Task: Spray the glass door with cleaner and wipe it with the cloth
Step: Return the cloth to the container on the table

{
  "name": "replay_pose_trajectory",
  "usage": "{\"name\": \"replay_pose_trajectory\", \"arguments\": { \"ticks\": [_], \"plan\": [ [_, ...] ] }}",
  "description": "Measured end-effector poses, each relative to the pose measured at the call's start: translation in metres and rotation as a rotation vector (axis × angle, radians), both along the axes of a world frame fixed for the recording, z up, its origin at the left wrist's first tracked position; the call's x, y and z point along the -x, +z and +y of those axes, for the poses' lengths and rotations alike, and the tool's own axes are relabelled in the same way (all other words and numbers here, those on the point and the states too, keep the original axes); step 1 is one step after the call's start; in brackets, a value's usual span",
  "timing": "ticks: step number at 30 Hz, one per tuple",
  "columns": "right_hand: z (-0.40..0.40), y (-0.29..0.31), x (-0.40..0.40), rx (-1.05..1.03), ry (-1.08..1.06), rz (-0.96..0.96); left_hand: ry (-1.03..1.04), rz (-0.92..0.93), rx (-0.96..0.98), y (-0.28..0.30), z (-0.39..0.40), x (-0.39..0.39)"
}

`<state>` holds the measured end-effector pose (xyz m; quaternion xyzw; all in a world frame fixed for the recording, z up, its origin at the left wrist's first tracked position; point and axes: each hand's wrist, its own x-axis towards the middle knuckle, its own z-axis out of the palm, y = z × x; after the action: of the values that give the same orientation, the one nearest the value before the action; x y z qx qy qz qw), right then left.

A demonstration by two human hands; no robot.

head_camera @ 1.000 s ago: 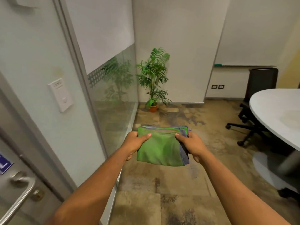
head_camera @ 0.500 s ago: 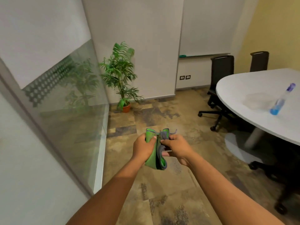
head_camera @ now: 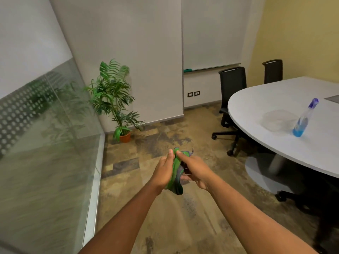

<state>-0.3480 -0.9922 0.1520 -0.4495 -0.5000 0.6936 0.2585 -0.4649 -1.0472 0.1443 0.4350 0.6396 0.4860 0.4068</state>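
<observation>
A green and grey cloth (head_camera: 175, 172) is pressed edge-up between my two hands over the floor, folded thin. My left hand (head_camera: 165, 171) grips its left face and my right hand (head_camera: 196, 171) grips its right face, fingers closed on it. A clear spray bottle (head_camera: 303, 120) with blue liquid and a purple nozzle stands on the white table (head_camera: 256, 99) to the right, well beyond arm's reach. The glass wall (head_camera: 45, 143) with a dotted frosted band runs along my left. The door itself is out of view.
A potted palm (head_camera: 113, 99) stands in the far corner by the glass. Two black office chairs (head_camera: 232, 99) sit at the table's far side. A clear plastic container (head_camera: 278, 119) lies beside the bottle. Patterned carpet floor lies between me and the table.
The view has swung right, away from the door and its handle. The cloth, held flat and wide a second ago, has been folded together between both hands. The table and bottle came into view.
</observation>
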Motion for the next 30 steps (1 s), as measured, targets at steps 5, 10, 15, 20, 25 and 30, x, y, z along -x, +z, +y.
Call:
{"name": "replay_pose_trajectory", "arguments": {
  "ticks": [5, 10, 15, 20, 25, 30],
  "plan": [
    [0.061, -0.006, -0.014, -0.060, -0.139, -0.102, -0.039, -0.021, 0.051, -0.004, 0.063, -0.007],
    [0.127, -0.015, -0.021, -0.045, -0.300, -0.079, -0.042, 0.014, -0.014, -0.019, 0.132, 0.004],
    [0.191, -0.011, -0.013, -0.039, -0.377, 0.033, -0.137, 0.070, -0.081, -0.025, 0.204, 0.030],
    [0.249, -0.010, 0.007, -0.075, -0.422, 0.043, -0.287, 0.211, -0.130, -0.026, 0.286, 0.047],
    [0.295, -0.017, 0.014, -0.180, -0.459, -0.005, -0.504, 0.467, -0.238, -0.036, 0.345, 0.056],
    [0.341, -0.030, -0.003, -0.212, -0.551, -0.050, -0.577, 0.513, -0.357, -0.045, 0.397, 0.052]
  ]
}}
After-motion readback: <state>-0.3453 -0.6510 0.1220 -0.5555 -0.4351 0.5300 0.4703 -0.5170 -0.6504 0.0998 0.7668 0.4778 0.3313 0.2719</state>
